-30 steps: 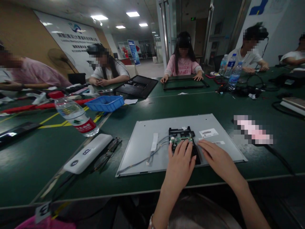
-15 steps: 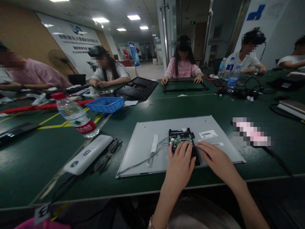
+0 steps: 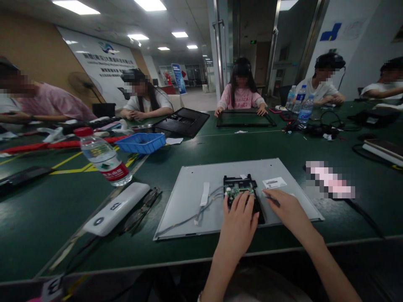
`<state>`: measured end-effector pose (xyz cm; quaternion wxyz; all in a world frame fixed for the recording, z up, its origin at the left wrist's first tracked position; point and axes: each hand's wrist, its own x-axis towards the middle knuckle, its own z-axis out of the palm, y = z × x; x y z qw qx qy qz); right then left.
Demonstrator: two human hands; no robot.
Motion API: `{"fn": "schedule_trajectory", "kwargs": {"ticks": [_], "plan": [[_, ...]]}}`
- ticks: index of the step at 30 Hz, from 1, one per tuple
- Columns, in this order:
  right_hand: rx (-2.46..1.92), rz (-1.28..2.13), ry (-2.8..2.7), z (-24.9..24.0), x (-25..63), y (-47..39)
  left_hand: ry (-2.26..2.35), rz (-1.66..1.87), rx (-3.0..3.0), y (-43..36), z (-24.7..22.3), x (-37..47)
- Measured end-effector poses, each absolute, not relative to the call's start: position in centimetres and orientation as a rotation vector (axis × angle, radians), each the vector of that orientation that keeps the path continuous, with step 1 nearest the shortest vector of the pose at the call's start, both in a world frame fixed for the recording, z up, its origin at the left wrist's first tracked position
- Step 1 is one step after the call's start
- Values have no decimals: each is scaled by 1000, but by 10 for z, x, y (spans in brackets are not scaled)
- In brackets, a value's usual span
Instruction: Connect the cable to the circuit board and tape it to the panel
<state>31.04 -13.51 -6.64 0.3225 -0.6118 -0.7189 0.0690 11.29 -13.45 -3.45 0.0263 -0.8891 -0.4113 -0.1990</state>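
Observation:
A silver-grey flat panel (image 3: 185, 193) lies in front of me, a black frame (image 3: 253, 183) with a green circuit board (image 3: 232, 192) on top of it. My left hand (image 3: 241, 214) rests over the frame and board, its fingers spread along them, and hides their near part. Just right of the frame, my right hand (image 3: 288, 207) is closed on a small dark thin piece (image 3: 273, 200); its exact kind I cannot make out. Thin grey cables (image 3: 189, 218) run left from the board, with a white strip (image 3: 205, 193) on the panel beside them.
Left of the panel are glasses (image 3: 143, 209), a white power bank (image 3: 118, 209), a water bottle (image 3: 105, 161) and a blue tray (image 3: 141, 143). A pixelated pink object (image 3: 330, 179) with a cable lies right. Across the table (image 3: 201, 147), a person holds a black frame (image 3: 245, 124).
The view has tilted up slightly. My right hand has turned a little, and a dark thin piece now shows in its fingers. My left hand stays on the black frame.

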Motion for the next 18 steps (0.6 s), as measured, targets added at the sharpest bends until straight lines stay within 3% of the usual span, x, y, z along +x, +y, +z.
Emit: {"fn": "schedule_trajectory", "kwargs": {"ticks": [18], "plan": [[-1486, 191, -2339, -7, 324, -74, -1252, -611, -2735, -135, -34, 111]]}}
